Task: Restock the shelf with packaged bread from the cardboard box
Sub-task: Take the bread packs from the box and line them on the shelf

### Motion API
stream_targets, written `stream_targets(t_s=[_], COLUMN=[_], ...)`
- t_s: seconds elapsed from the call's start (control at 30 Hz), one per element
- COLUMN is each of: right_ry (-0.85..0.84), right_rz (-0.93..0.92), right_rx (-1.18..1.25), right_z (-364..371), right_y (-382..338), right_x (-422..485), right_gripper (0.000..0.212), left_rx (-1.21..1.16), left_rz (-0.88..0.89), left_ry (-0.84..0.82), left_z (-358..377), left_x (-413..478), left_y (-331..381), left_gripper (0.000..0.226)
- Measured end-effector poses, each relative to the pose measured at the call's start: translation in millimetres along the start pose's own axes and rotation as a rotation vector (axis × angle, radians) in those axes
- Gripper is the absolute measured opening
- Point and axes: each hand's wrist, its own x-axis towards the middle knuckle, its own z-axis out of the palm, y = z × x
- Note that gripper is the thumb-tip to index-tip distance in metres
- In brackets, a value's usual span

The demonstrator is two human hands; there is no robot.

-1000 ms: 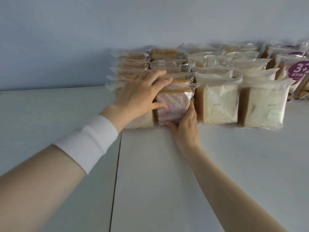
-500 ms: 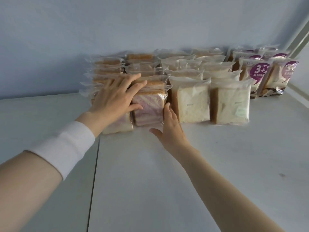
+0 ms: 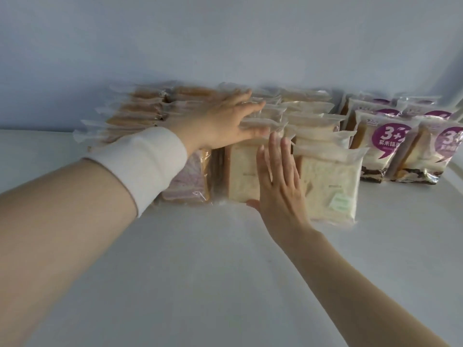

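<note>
Rows of packaged bread stand upright on the white shelf [image 3: 225,271] against the back wall. My left hand [image 3: 225,121], with a white wristband, lies flat with fingers spread over the tops of the white bread packs [image 3: 265,116]. My right hand [image 3: 278,181] is open, its palm flat against the front white bread pack [image 3: 241,171]. A purple-swirl bread pack [image 3: 188,181] stands at the front left, partly behind my left wrist. Another white bread pack [image 3: 333,186] stands to the right. The cardboard box is out of view.
Purple-labelled packs marked "3+2" [image 3: 380,146] stand at the right end of the row. Brown-crust packs [image 3: 140,108] fill the back left. The shelf's right side wall [image 3: 458,101] rises at the far right. A plain wall closes the back.
Both hands have shifted right, from the purple-swirl pack to the white bread packs. My right hand, held apart from the row half a second ago, now lies flat against the front pack.
</note>
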Motion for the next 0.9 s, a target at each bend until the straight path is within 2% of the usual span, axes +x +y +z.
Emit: stream_targets(t_s=[0.07,0.17,0.27,0.47,0.6,0.67,0.73,0.83,0.9], right_ry=[0.064,0.153,0.119,0.175,0.069,0.011,-0.007,-0.014,0.074], right_rz=[0.019,0.06,0.085,0.132,0.129,0.13,0.098,-0.019,-0.023], right_rx=[-0.051,-0.079,-0.064,0.02,-0.101,-0.141,-0.067,0.115,0.106], right_z=[10.7,24.8,30.0,37.3,39.9,38.5,33.5,4.7,-13.2], right_y=[0.3,-4.6,-11.9,-8.3,-12.2,-12.8,-8.7,6.8,31.0], right_x=[4.5,10.6,16.7,7.2,14.0,16.4,11.8,-0.8,-19.2], right_gripper=[0.095,0.064,0.051,0.055,0.075,0.075,0.071,0.09,0.098], left_rx=[-0.063,-0.125,-0.126,-0.088,-0.088,-0.085,-0.079,-0.023,0.007], left_rz=[-0.03,0.012,0.034,0.076,0.087,0.089,0.1,0.089,0.094], left_ry=[-0.054,-0.035,-0.015,-0.013,0.033,0.044,0.044,0.027,0.05], left_z=[5.3,12.1,15.1,15.9,20.5,19.9,16.5,11.2,6.9], left_x=[15.3,24.1,24.5,21.9,21.7,20.4,18.8,17.1,17.8], left_y=[-6.1,-21.6,-31.3,-32.0,-30.7,-28.3,-25.9,-23.0,-15.3], left_gripper=[0.07,0.056,0.051,0.053,0.052,0.052,0.052,0.053,0.056])
